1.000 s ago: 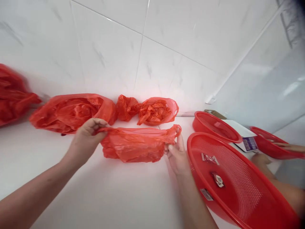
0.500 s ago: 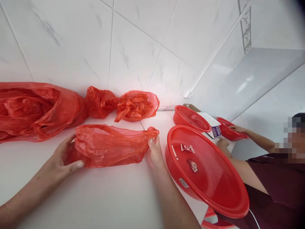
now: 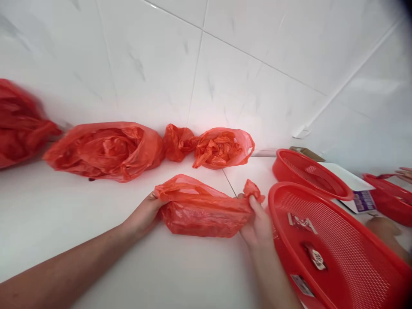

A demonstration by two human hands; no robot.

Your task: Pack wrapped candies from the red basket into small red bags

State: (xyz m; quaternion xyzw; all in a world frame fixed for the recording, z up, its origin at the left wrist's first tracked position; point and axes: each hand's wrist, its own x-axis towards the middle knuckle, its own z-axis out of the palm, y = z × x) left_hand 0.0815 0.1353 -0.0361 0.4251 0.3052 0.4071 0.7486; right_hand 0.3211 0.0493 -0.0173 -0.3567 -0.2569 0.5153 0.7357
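Observation:
A red plastic bag (image 3: pixel 202 214) is stretched between my two hands just above the white table. My left hand (image 3: pixel 146 212) grips its left end, the fingers partly hidden by the film. Around the gathered right end my right hand (image 3: pixel 257 219) is closed, and a bunched tuft sticks up past the thumb. Close by on the right stands a large red plastic basket (image 3: pixel 347 240) with small wrapped packets (image 3: pixel 317 257) inside. Behind the bag, along the wall, lies a rolled-open red bag (image 3: pixel 222 148) with crumpled bags in it.
More red bags (image 3: pixel 109 148) line the wall to the left. A second red basket (image 3: pixel 312 174) stands behind the large one, beside a white and purple box (image 3: pixel 362 201). At the far right, another person's hand (image 3: pixel 404 174) is at a red basket (image 3: pixel 391 199).
My view has swung left, so everything appears further right. My left hand has gone from spread thumb and fingers to closed on the bag's end. The right hand still grips the other end.

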